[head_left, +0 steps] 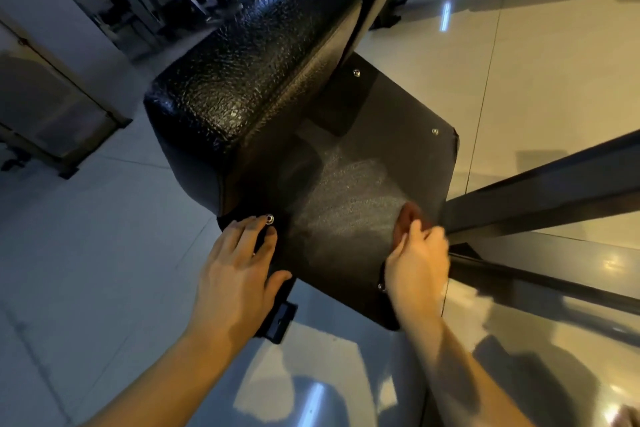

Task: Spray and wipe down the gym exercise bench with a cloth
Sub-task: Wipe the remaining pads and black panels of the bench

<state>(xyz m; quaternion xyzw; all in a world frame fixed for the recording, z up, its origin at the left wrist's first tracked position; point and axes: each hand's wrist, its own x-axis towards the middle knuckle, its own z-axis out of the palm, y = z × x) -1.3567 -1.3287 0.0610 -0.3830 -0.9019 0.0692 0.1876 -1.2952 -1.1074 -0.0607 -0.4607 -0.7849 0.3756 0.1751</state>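
Head view: my left hand (239,263) rests flat, fingers spread, on the bench (249,80) board's near corner; my right hand (415,260) pinches something reddish, perhaps the cloth (408,215). Probably limp; bunch it.

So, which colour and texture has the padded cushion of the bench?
Black, with a glossy pebbled grain, on the cushion; head view.
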